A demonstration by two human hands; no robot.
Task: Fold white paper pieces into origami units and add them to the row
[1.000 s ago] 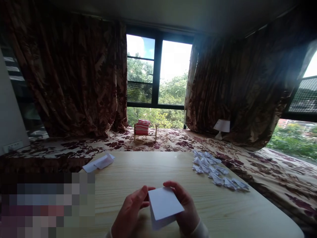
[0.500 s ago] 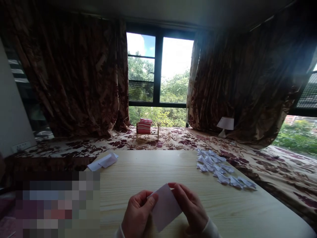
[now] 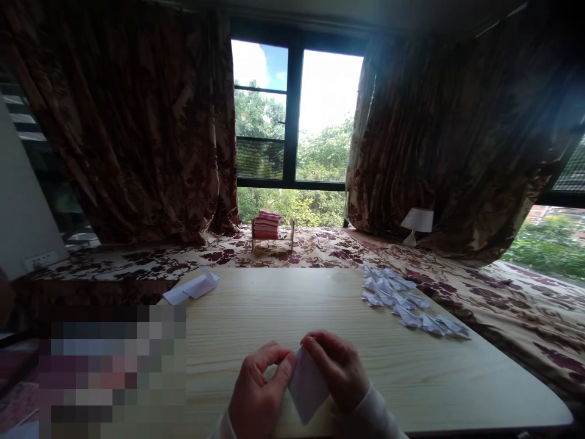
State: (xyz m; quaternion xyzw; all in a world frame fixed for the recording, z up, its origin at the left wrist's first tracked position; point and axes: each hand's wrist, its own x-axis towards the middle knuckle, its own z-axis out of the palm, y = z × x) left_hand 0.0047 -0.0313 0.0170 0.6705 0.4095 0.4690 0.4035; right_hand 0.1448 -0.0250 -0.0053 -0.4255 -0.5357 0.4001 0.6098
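Observation:
A small white sheet of paper (image 3: 307,390) hangs between my two hands near the table's front edge, one corner pointing down. My left hand (image 3: 262,384) pinches its left side between thumb and fingers. At its top corner my right hand (image 3: 336,369) is closed on the paper, the fingers bent over the edge and partly hiding it. Folded white paper pieces (image 3: 384,289) lie in a loose group at the table's right side. More white paper (image 3: 192,288) rests at the far left corner.
The pale wooden table (image 3: 247,317) stands before a flowered window seat (image 3: 320,247). On the seat are a small rack with folded striped cloths (image 3: 266,224) and a white lamp (image 3: 418,221). A blurred-out patch (image 3: 105,366) covers the lower left.
My right hand has moved left and up towards the paper's top corner, nearer my left hand. The paper now looks narrower. The whole view has tilted slightly downward.

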